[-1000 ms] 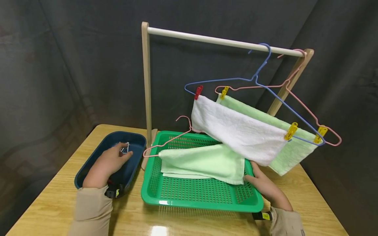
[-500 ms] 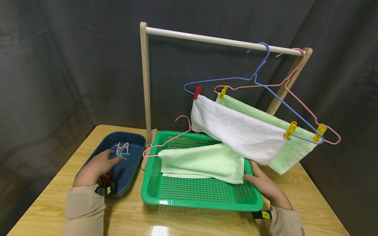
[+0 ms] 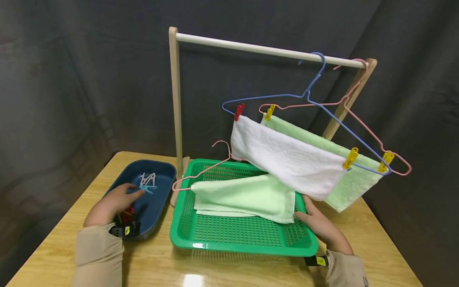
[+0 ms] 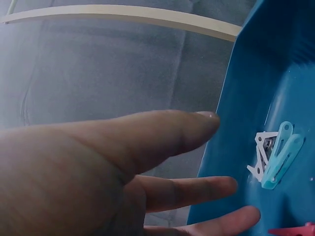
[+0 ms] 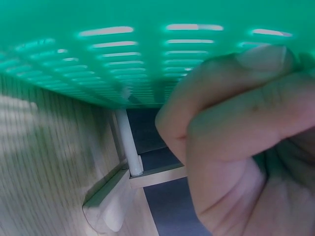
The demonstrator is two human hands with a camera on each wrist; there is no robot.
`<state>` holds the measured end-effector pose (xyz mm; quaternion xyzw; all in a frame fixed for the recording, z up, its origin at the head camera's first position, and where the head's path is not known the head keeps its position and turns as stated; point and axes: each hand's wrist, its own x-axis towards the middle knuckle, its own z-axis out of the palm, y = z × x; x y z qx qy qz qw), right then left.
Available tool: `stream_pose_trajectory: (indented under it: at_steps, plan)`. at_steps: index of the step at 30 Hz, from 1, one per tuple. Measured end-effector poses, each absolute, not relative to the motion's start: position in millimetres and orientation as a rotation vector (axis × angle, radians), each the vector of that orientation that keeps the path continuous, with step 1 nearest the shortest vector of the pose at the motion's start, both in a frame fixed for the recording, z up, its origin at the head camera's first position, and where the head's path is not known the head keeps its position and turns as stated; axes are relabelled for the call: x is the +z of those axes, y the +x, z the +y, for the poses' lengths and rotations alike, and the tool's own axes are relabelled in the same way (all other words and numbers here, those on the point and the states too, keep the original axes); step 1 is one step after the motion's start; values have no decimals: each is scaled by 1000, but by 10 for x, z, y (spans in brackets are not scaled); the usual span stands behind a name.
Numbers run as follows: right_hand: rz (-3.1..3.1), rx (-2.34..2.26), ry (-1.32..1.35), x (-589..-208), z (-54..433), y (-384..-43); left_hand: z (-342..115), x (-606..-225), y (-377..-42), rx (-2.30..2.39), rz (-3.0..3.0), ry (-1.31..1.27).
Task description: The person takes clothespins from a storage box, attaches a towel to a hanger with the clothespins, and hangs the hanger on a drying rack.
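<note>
A person's left hand, thumb and fingers spread, hovers over a dark blue plastic tray, near a light blue plastic clothespin lying beside white plastic clothespins. The right hand curls its fingers around the side of a green perforated plastic basket holding a pale green cloth towel. Behind, a white cloth towel hangs from a blue wire hanger on a wooden rack.
</note>
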<state>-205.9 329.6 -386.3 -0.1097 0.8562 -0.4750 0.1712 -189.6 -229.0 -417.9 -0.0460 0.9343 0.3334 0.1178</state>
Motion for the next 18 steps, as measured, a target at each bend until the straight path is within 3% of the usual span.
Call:
stream_pose_trajectory:
  at_steps: [18]
  plan:
    - [2424, -1361, -336, -3862, 3207, -2088, -2333, -4144, -1924, 845, 2781, -101]
